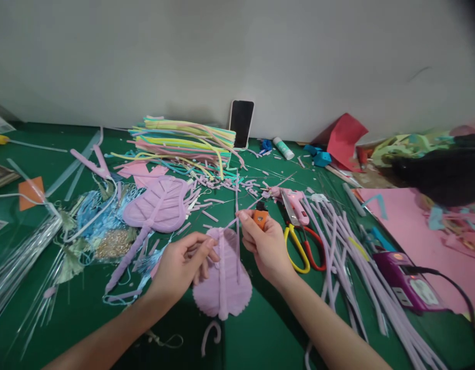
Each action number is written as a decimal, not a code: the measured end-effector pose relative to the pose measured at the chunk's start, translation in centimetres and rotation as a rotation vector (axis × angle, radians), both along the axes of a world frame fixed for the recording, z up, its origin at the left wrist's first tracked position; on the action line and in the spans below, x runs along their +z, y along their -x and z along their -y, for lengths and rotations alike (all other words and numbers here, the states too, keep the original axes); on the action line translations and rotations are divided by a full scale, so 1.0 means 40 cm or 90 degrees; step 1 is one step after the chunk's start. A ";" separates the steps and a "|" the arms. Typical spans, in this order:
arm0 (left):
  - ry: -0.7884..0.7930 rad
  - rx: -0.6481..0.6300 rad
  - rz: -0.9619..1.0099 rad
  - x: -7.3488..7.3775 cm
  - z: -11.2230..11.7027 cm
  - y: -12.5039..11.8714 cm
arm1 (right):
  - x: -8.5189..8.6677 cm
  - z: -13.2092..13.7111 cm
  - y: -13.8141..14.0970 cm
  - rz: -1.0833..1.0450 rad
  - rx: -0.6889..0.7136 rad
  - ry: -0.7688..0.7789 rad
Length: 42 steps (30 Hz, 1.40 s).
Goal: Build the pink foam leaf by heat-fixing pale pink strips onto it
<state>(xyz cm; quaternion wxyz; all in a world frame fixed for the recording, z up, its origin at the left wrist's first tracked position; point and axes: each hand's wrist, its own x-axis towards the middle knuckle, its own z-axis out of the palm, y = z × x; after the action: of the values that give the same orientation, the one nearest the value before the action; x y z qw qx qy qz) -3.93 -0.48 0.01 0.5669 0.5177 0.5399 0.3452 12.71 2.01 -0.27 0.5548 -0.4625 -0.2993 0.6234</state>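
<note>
A purple leaf-shaped fan piece [225, 293] with a scalloped edge and a thick midrib lies in front of me. My left hand [189, 259] has its fingers curled over the upper left edge of the piece. Between the thumb and forefinger of my right hand [266, 244] is a thin purple pipe cleaner [232, 222], near the top of the piece. A small orange object with a black end [261, 218] is tucked in the same hand; its kind is unclear. Left of the hands lies a finished-looking purple leaf-shaped fan [158, 203] with a wrapped handle.
Scissors [293, 226] with yellow and red handles and a pink glue gun [297, 203] lie beyond my right hand. Purple pipe cleaners [348, 262] spread along the right. Coloured bundles [183, 139] and a phone [242, 123] stand at the back. Blue tassels [94, 213] lie left.
</note>
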 end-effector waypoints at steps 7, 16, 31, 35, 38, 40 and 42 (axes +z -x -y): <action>-0.012 0.010 0.007 0.010 -0.006 0.003 | -0.012 0.012 0.007 0.046 0.066 0.014; -0.039 0.039 -0.020 0.011 -0.009 0.008 | -0.021 0.013 0.007 0.099 0.100 -0.024; -0.087 0.050 -0.044 0.007 -0.024 0.027 | -0.002 0.034 0.021 0.265 0.255 -0.112; -0.074 0.009 0.010 0.014 -0.025 0.030 | -0.013 0.051 0.033 0.281 0.335 -0.139; -0.076 -0.016 0.036 0.007 -0.024 0.031 | -0.020 0.058 0.042 0.283 0.366 -0.136; -0.072 -0.019 0.053 0.001 -0.024 0.033 | -0.021 0.059 0.045 0.284 0.371 -0.134; -0.068 -0.027 0.077 -0.004 -0.025 0.035 | -0.020 0.059 0.047 0.273 0.369 -0.137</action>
<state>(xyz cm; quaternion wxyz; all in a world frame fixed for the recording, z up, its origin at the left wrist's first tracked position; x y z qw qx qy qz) -5.32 0.51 -0.15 0.5772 0.5365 0.4748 0.3918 10.83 -0.34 -1.06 0.3254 -0.4177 -0.5912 0.6084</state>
